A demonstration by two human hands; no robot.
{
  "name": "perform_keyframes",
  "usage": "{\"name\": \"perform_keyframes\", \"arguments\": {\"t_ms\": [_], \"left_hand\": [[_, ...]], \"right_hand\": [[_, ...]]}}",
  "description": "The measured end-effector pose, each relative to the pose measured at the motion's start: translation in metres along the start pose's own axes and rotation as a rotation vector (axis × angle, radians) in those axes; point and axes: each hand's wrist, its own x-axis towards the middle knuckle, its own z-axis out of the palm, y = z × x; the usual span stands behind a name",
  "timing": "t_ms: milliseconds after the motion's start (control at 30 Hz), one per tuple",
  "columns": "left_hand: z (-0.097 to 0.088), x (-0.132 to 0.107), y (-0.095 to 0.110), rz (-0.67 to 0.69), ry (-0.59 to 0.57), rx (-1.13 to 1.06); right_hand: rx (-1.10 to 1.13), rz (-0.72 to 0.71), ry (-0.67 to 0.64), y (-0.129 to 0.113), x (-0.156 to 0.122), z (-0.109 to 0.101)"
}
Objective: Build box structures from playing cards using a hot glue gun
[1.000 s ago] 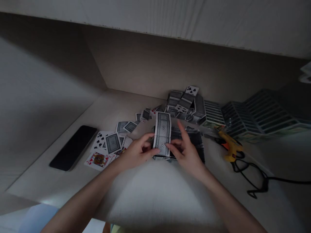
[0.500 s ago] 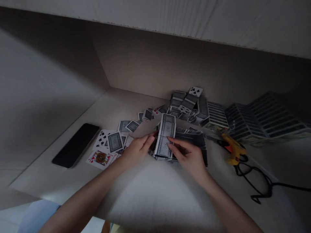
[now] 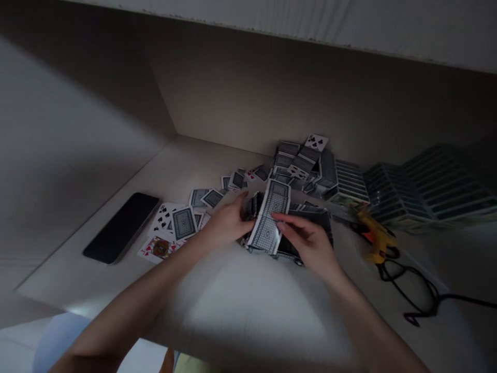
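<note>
A long strip of joined, patterned-back playing cards (image 3: 271,217) lies tilted over a low card structure (image 3: 310,223) on the desk. My left hand (image 3: 227,223) grips the structure's left side beside the strip, fingers curled round it. My right hand (image 3: 310,241) pinches the strip's right edge with thumb and fingertips. Loose cards (image 3: 182,223), some face up, lie scattered just left of my left hand.
A black phone (image 3: 121,227) lies at the left. A heap of stacked cards (image 3: 303,163) and ribbed card-built blocks (image 3: 411,191) stand at the back right. A yellow glue gun (image 3: 375,235) with a black cord (image 3: 419,300) lies right of my hands. Walls enclose the desk (image 3: 248,305).
The card strip has tilted to the right and shifted slightly back. My left hand moved up against the structure's side; my right hand's fingers closed on the strip's edge.
</note>
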Motion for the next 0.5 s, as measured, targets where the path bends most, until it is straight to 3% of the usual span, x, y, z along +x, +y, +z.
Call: {"name": "perform_keyframes", "arguments": {"t_ms": [167, 500], "left_hand": [[-0.0047, 0.011, 0.006, 0.097, -0.074, 0.131], [0.0016, 0.0108, 0.0001, 0.158, 0.006, 0.022]], "right_hand": [[0.013, 0.052, 0.056, 0.0037, 0.0021, -0.0001], [0.072, 0.178, -0.017, 0.0009, 0.0077, -0.0005]]}}
